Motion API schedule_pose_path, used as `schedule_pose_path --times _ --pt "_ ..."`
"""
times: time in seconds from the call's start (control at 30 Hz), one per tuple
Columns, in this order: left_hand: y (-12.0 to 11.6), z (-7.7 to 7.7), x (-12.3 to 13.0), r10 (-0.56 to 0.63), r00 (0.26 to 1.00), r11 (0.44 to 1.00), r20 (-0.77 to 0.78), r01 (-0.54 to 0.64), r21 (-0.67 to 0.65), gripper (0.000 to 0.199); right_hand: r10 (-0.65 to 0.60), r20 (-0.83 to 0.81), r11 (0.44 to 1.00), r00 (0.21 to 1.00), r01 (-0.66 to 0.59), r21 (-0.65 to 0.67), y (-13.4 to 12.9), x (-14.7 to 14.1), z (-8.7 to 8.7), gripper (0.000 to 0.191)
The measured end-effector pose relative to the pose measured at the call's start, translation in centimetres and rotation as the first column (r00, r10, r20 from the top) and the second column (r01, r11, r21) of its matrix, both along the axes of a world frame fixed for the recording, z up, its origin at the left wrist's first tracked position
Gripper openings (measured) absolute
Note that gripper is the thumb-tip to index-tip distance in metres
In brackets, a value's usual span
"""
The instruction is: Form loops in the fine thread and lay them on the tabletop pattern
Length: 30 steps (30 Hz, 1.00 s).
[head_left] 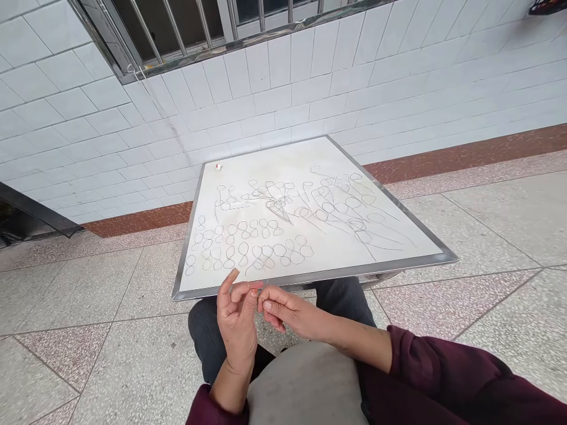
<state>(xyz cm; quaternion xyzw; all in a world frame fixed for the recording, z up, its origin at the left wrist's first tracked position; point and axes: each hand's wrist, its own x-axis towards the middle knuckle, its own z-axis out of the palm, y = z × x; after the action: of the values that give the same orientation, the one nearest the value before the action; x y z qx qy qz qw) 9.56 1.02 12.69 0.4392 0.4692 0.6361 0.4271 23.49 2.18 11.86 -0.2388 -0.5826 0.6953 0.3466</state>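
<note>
My left hand (238,321) and my right hand (290,310) meet just in front of the table's near edge. Both pinch at the same spot, thumb against finger, on a thin wire of which only a short bit shows; its shape is mostly hidden by the fingers. On the white table (274,154), just beyond my hands, lie bent wires in figure-eight loops (266,255), laid out in rows at the left. Farther back is a tangled heap of wires (279,206). Single-looped wires with long tails (354,206) spread over the right side.
A metal edging (328,273) runs around the table top. A small white and red object (218,167) sits at the far left corner. Behind the table stand a white tiled wall (274,88) and a barred window (186,29). My legs are under the near edge.
</note>
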Motion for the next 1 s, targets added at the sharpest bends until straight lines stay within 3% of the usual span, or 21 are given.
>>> schedule_pose_path --times 0.27,0.4,0.7,0.9,1.0 --pt "-0.3 -0.2 -0.4 0.098 0.979 0.991 -0.18 -0.079 0.108 0.051 -0.06 0.115 0.995 0.992 0.05 0.091 -0.4 0.1 0.2 0.032" --pt "-0.6 -0.1 -0.2 0.135 0.964 0.989 -0.229 -0.119 0.084 0.051 -0.089 0.167 0.99 0.982 0.07 0.12 -0.6 0.3 0.2 0.031" --pt "-0.4 1.1 0.5 0.029 0.998 0.999 0.06 -0.029 0.013 0.045 0.018 0.105 1.0 0.994 -0.015 -0.027 -0.7 0.6 1.0 0.033" --pt "-0.2 1.1 0.6 -0.006 0.998 0.994 0.063 -0.001 0.111 0.037 0.089 -0.023 0.984 0.996 -0.091 -0.152 -1.0 0.6 1.1 0.033" --pt "-0.1 1.2 0.8 -0.021 0.997 0.996 0.078 0.014 0.087 0.038 0.108 -0.09 0.971 0.99 -0.124 -0.203 -0.9 0.5 0.8 0.035"
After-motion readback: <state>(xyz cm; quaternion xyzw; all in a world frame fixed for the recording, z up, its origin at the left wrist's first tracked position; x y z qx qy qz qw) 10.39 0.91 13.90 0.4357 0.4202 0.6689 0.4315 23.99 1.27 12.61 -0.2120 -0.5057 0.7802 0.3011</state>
